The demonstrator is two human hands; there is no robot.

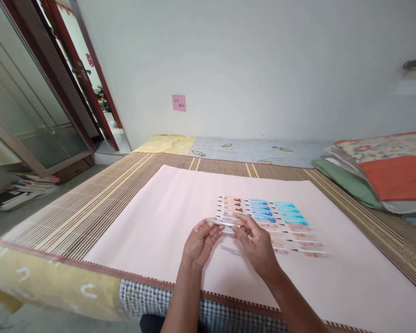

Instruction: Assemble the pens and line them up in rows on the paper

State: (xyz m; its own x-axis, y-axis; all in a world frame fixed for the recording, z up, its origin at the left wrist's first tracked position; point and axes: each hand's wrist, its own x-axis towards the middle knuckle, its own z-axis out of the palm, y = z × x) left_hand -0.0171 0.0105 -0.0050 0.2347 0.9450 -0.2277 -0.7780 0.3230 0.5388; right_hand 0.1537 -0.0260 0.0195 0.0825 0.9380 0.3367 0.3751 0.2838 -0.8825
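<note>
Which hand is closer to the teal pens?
Right. The right hand sits just left of and below the teal pens; the left hand is farther left, at the other end of the pen both hands pinch.

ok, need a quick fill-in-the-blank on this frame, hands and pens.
1. The left hand and right hand together hold one ____.
2. The rows of pens lie on a ____ sheet.
3. The small note is stuck to the ____.
4. The stack of books lies on the ____.
Missing: pen; pink; wall; floor.
</note>
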